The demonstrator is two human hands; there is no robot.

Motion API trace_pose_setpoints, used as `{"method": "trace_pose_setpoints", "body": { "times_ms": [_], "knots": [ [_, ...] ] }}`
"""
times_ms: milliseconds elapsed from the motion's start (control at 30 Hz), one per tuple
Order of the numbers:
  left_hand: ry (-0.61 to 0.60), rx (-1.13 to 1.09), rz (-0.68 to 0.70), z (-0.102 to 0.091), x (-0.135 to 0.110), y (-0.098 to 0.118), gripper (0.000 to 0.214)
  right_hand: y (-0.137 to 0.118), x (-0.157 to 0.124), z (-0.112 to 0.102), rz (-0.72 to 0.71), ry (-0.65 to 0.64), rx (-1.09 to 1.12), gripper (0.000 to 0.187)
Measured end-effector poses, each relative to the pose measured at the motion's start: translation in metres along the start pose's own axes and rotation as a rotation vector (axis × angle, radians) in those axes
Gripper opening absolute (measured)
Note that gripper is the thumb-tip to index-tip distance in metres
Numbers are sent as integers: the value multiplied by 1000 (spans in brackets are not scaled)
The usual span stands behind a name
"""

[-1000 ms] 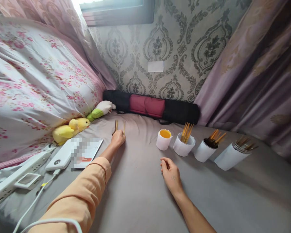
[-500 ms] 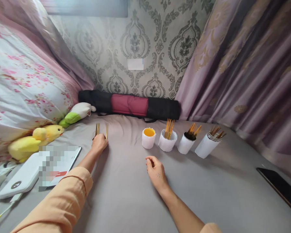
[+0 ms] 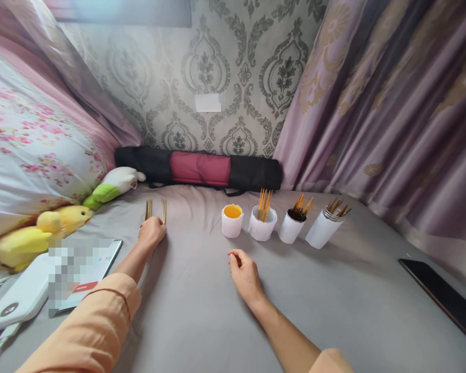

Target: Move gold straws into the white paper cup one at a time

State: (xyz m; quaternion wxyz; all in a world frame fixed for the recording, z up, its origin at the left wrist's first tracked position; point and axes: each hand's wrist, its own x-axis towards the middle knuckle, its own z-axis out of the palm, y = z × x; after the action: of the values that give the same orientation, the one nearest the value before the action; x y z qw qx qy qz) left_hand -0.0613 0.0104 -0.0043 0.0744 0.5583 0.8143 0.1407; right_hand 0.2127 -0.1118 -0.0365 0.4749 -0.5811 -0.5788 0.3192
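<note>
Head view: left hand (image 3: 152, 231) at thin sticks (image 3: 149, 208), right hand (image 3: 244, 274) loosely curled

A person's left hand is at the far left of a row of containers, over a gray sheet (image 3: 194, 311), with the brownish thin sticks showing in two small bunches just past its fingers. The back of the hand hides the grip; whether the sticks are clasped or only touched cannot be told. The right hand is nearest an orange-lined container (image 3: 231, 228); whether its bent fingers enclose anything cannot be told. A wide container (image 3: 262, 231), a dark-mouthed container (image 3: 291, 232) and a rightmost container (image 3: 320, 234) follow, each with upright rods (image 3: 264, 205) poking out. Behind lies a black-and-maroon bag (image 3: 200, 168).
</note>
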Motion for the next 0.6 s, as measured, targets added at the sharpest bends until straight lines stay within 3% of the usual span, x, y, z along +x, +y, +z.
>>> {"method": "trace_pose_setpoints", "body": {
  "times_ms": [600],
  "knots": [
    [25, -197, -90, -8, -2, 0, 18, 3, 1, 1, 17, -26, -26, 25]
  ]
}}
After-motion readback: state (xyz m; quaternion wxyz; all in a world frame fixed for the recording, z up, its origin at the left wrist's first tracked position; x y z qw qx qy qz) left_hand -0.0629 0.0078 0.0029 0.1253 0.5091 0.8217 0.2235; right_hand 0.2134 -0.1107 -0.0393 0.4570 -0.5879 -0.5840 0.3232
